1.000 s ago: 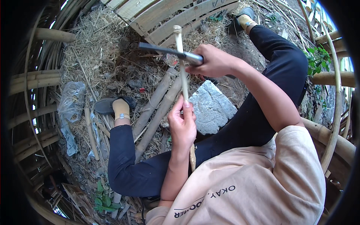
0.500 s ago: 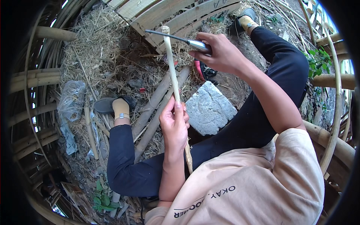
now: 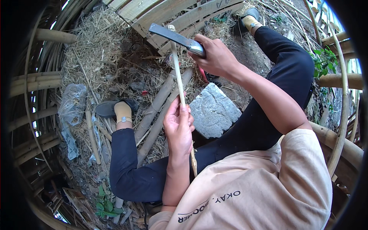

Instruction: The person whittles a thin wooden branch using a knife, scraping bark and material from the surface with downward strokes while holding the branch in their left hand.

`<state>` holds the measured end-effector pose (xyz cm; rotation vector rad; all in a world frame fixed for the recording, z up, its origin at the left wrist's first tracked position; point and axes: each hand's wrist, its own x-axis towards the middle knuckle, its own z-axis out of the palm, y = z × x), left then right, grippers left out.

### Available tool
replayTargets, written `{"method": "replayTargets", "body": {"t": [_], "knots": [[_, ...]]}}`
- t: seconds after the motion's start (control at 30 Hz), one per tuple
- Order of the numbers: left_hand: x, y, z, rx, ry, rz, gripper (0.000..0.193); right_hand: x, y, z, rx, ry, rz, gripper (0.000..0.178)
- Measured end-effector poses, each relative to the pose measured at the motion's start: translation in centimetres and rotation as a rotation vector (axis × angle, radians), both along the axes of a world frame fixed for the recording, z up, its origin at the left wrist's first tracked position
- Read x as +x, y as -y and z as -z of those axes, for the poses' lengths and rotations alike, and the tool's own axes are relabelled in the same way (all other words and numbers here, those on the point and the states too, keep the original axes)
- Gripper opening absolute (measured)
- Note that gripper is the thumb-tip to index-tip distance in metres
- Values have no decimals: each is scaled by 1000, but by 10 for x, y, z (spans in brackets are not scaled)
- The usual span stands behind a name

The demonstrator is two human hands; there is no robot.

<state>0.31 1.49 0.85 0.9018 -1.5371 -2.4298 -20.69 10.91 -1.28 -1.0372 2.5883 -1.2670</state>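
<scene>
My left hand [image 3: 178,128] is closed around a pale, peeled wooden stick [image 3: 178,76]. The stick rises away from me, and its rough, browner lower end rests near my shirt. Near the stick's far end, my right hand [image 3: 217,57] grips a broad-bladed knife [image 3: 168,35] by its silvery handle. The blade lies across the stick just below its knobby tip, its dark flat side facing up. Whether the edge touches the wood, I cannot tell.
A rough grey stone block [image 3: 215,112] sits between my legs. Bamboo poles [image 3: 157,105] lie beside it on straw-covered ground. Ahead stands a slatted wooden crate [image 3: 165,17]. A clear plastic bag [image 3: 73,103] lies at left, and a bamboo rail [image 3: 341,82] runs at right.
My right hand has shifted slightly left and turned the knife, so its blade shows broad side instead of a thin edge. The left hand and the stick have barely moved.
</scene>
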Motion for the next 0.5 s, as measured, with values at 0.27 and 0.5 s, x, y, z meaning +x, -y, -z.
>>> {"method": "replayTargets", "body": {"t": [0.27,0.5], "knots": [[1,-1,2,-10,-15,-13,38,4,7,12,-43,24,-14,26],[-1,-6,0,-40,-30,-29,39,7,15,22,-89,99,24,23]]}}
